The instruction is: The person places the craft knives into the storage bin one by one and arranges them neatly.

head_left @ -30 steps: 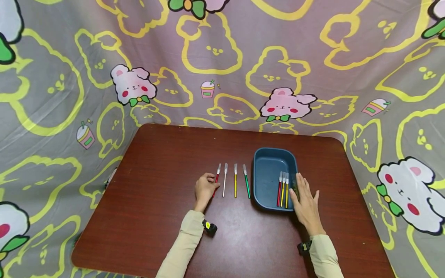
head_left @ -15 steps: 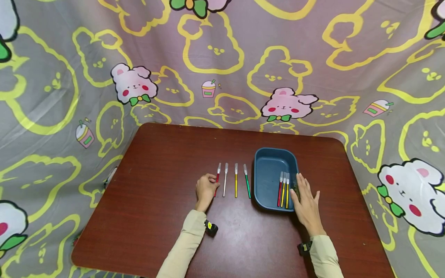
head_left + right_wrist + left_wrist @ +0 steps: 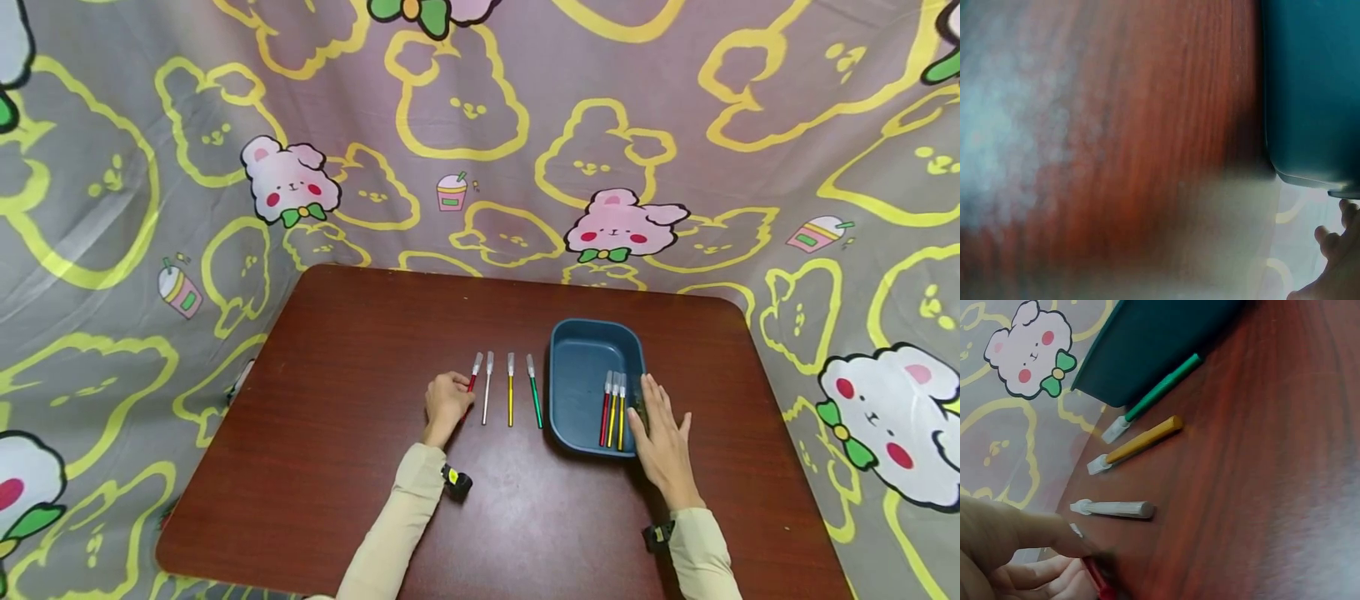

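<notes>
My left hand (image 3: 446,404) pinches a red craft knife (image 3: 476,371) between thumb and fingers; its clear cap points away from me. To its right lie a silver craft knife (image 3: 487,392), a yellow craft knife (image 3: 511,392) and a green craft knife (image 3: 535,392), side by side on the table. In the left wrist view the red handle (image 3: 1099,579) shows partly behind the fingers. My right hand (image 3: 663,442) rests with straight fingers against the right wall of a blue tray (image 3: 552,392). Inside the tray are a red capped knife (image 3: 604,417) and two yellow ones (image 3: 621,421).
A brown wooden table (image 3: 337,375) carries everything, with rounded far corners. Cloth curtains (image 3: 480,108) printed with cartoon rabbits and bears surround it at the back and sides. The green knife lies close to the tray's left wall.
My left hand has shifted slightly right with the red knife, whose capped end now tilts nearer to the silver one. The right hand stays at the tray's side.
</notes>
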Demonstrator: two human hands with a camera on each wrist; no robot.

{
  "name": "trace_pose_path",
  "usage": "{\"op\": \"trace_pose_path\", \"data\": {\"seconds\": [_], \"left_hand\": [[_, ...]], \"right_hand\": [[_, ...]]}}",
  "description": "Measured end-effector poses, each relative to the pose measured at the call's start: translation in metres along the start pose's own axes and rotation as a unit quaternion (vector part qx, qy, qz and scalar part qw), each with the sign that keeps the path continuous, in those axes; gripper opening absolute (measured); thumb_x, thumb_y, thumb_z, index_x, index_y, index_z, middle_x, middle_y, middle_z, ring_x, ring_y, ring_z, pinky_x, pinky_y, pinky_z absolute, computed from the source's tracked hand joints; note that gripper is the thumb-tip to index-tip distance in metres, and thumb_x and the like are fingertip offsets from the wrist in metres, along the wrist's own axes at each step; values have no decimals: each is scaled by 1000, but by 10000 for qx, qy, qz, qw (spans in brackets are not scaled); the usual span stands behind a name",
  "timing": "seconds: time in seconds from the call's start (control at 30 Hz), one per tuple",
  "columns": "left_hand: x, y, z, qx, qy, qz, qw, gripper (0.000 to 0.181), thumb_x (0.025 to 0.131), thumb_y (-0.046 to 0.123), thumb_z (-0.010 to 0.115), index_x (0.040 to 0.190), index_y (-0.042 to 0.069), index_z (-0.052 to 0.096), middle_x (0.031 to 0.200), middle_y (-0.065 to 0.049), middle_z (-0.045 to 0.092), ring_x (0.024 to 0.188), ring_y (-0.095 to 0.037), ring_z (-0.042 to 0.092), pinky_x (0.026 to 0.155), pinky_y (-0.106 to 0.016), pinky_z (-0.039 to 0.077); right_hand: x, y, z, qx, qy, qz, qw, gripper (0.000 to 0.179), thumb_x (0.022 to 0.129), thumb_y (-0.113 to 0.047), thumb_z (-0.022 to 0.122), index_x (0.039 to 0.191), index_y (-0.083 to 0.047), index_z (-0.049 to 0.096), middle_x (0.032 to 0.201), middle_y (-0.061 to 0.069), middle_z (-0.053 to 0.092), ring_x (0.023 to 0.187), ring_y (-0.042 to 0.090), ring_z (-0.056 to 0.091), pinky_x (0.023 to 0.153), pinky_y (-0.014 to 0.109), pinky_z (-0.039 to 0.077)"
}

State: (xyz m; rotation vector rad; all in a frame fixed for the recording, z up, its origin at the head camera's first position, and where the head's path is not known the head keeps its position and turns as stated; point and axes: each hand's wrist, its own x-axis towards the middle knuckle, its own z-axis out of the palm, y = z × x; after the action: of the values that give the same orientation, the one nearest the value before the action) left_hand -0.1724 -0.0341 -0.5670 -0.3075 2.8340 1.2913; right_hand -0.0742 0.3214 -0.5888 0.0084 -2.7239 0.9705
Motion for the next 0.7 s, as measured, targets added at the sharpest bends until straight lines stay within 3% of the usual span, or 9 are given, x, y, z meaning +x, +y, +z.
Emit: {"op": "trace_pose_path", "data": {"seconds": [0.2,0.3,0.37,0.47,0.7], "left_hand": [[7,1,-7,192,-327,-21,9993,15,74,5,86,88,5,80,82,-6,78,86,-33,73,76,-43,57],[9,-1,-8,-457,-659,-283,9964,17,74,0,81,91,1,80,81,-9,78,72,-24,72,67,-32,57],[9,-1,-9,-1125,-880,-522,9884,21,74,-6,77,95,-4,78,80,-11,77,63,-17,67,59,-26,56],[9,-1,-11,-2036,-1122,-709,9700,26,75,-13,72,101,-11,75,82,-15,76,56,-13,63,53,-23,55],[8,11,-14,-2869,-1396,-773,9446,27,80,-17,71,107,-13,70,95,-25,76,59,-11,63,56,-23,57]], "right_hand": [[0,0,0,15,-17,12,10000,66,112,-33,49,169,-14,24,173,17,25,156,49,22,113,84,-1],[-1,0,0,11,-32,19,10000,66,112,-33,49,169,-15,24,173,16,24,156,49,22,113,84,-1],[0,0,0,12,-39,11,10000,66,112,-33,49,169,-15,24,174,15,24,155,50,23,113,84,-1],[0,-1,0,14,-34,11,10000,66,111,-33,50,169,-14,24,174,15,24,155,51,23,113,84,-1],[0,-2,-2,29,-60,39,10000,66,112,-32,49,169,-13,24,174,16,23,155,51,22,113,83,-2]]}}
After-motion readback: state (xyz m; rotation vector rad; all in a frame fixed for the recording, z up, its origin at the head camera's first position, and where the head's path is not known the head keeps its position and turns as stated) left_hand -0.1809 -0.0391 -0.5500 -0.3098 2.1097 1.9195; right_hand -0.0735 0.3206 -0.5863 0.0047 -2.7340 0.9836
